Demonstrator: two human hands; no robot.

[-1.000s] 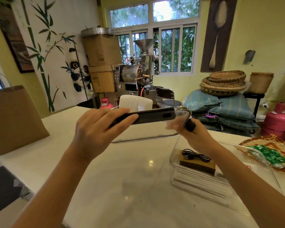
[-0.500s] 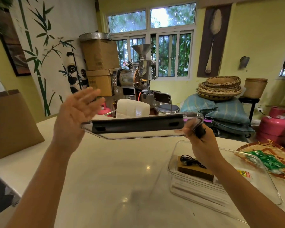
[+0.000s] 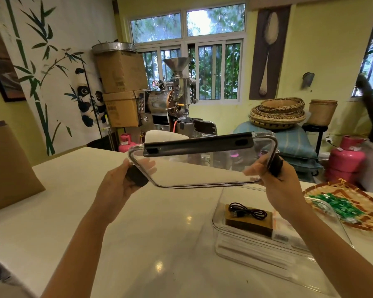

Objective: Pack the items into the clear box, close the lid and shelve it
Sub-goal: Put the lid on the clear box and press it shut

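the left hand has a closed grip on the left end of the clear lid: its thumb lies over the dark latch there and its fingers show through the plastic from beneath. the lid is held in the air above the tabletop, tilted so that its far edge, with a long dark clip bar, stands higher than its near edge. the right hand has a closed grip on the right end of the lid, curled round the dark latch on that side, with its fingertips seen through the clear panel.

the clear box lies open on the tabletop below and to the right of the lid, under the right forearm, apart from the lid. inside it a brown cardboard packet carries a coiled black cable, and a flat white packet lies just beside it to the right.

on the far left of the tabletop stands a brown paper bag. behind the tabletop, stacked cardboard boxes sit beside a metal coffee roaster, with a pink gas cylinder near their foot. to the right of the box, a woven tray holds green pieces, its near edge behind the box wall. beyond it stands a second pink gas cylinder, and woven baskets are piled on blue cushions.
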